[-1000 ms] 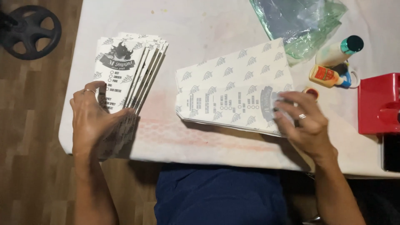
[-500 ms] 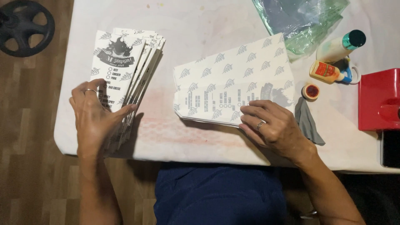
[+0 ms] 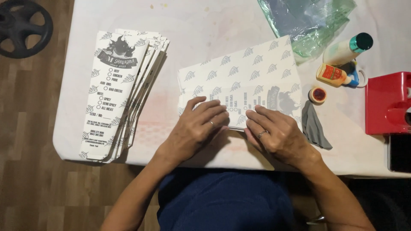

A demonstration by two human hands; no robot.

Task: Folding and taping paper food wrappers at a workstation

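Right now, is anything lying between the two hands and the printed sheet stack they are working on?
Nothing visible. The left hand and right hand both rest flat on the printed sheet stack, fingertips on its near edge.

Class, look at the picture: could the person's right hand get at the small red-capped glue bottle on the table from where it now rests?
Probably yes. The right hand lies flat on the printed sheet, holding nothing. The glue bottle lies on its side up and to the right; only a small round lid and a grey cloth lie between, both low.
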